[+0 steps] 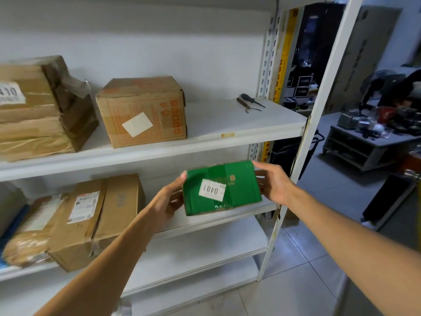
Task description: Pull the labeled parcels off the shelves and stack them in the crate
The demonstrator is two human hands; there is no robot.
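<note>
Green corrugated-cardboard parcel [237,190] w/ white label [211,189] reading "0401" upside down, held btwn both hands in front of the lower white metal shelf [227,221], near its right end. Left hand [168,201]: thumb [183,175] hooked on the parcel's upper left corner; other fingers pass behind/under it, hidden. Right hand [274,187]: thumb on the upper right corner, fingers [265,176] curled against the right side wall, tips partly hidden. Both sets of fingers are clamped on the parcel. Whether its underside touches the shelf edge: cannot tell.

Left of the left-hand fingers, same shelf: long brown carton [98,224] w/ printed shipping label, text too small to read; tan padded bag [25,242], cut off at frame edge.

Above the fingers, upper white shelf [262,124]: cube-shaped brown carton [141,110] w/ blank white sticker; taped brown parcel [34,115], label cut off, "410" legible; two dark-handled hand tools [249,102], type unclear.

Right of the right-hand fingers: low grey counter [355,142] w/ blurred clutter.
</note>
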